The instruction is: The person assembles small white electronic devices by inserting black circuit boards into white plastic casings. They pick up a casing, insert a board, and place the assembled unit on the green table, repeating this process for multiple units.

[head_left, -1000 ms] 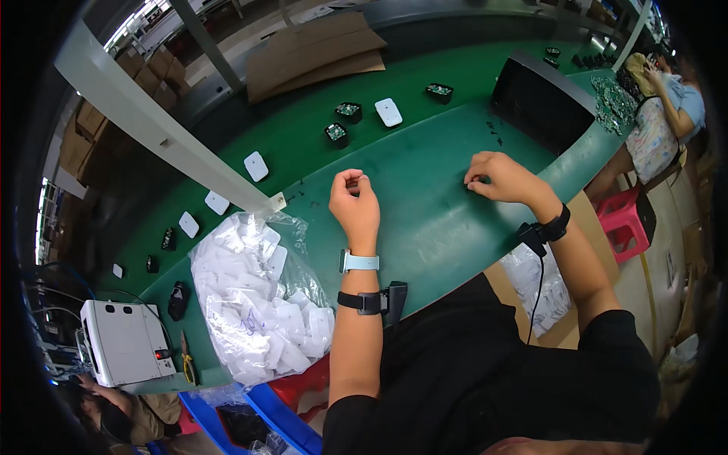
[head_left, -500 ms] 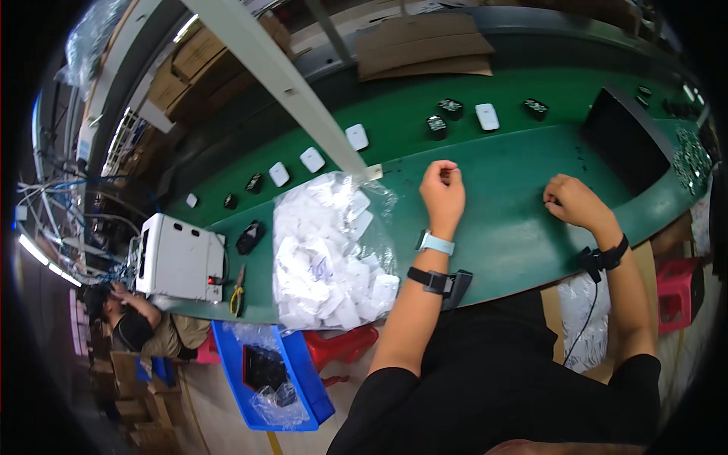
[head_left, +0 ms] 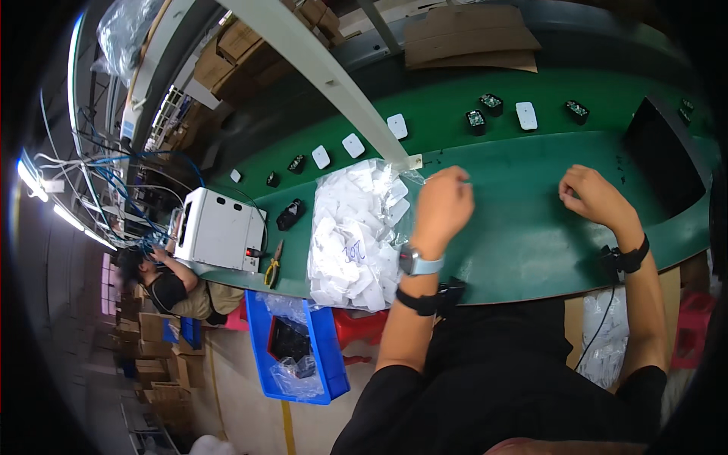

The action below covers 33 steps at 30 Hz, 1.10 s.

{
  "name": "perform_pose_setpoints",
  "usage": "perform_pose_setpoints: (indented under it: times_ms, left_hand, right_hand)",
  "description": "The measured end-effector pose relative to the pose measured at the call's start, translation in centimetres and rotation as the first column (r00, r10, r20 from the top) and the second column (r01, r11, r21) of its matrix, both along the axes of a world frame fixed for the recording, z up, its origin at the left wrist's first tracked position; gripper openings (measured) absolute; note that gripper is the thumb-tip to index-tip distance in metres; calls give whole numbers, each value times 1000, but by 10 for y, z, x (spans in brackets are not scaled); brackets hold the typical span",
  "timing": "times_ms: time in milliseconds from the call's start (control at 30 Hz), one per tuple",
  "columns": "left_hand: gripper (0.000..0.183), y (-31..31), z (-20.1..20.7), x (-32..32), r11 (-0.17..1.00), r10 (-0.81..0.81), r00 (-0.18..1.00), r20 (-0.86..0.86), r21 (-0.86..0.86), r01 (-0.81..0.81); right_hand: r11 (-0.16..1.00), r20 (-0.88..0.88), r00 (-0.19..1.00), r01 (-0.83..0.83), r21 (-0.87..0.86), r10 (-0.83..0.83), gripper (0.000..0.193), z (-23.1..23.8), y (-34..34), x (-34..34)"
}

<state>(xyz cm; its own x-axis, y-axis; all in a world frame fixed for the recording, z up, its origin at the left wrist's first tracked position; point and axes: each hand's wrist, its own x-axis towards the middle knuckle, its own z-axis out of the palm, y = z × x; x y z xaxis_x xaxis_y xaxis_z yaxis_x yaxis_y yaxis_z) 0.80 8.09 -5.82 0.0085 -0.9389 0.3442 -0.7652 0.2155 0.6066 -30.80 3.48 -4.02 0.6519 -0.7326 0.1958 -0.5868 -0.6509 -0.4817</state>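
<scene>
Clear plastic bag (head_left: pixel 350 243) is lying on the bench (head_left: pixel 516 254) beside the watch (head_left: pixel 422 264), possibly tearing should that be snagging it; fingers of left hand (head_left: pixel 446 206) and right hand (head_left: pixel 592 194) are hanging curled, any grip indeterminable.

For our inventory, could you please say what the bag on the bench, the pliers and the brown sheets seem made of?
Bag: apparently clear, glossy plastic film, by its wrinkles and glare. Pliers: dull grey tips suggest metal; yellow grips, plastic or rubber. Brown sheets: likely matte cardboard, by dull tan faces.
</scene>
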Motion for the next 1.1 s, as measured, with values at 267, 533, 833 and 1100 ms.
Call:
perform_pose_setpoints:
  times_ms: [267,533,833,1100]
  left_hand:
    - [29,-5,-37,118,954,215,649,730,-14,-300]
    - [29,-15,-31,109,942,146,607,781,77,-326]
    - [24,-28,-22,96,932,14,485,874,164,-323]
    - [17,-10,-34,110,988,31,695,718,83,-130]
  right_hand:
    - [990,324,936,-142,-12,138,10,-21,-21,69]
    - [987,436,896,-140,84,90,11,-47,-18,53]
    - [981,486,874,-95,171,0,12,-53,-27,44]
    - [983,485,874,-116,141,33,8,-58,-28,48]
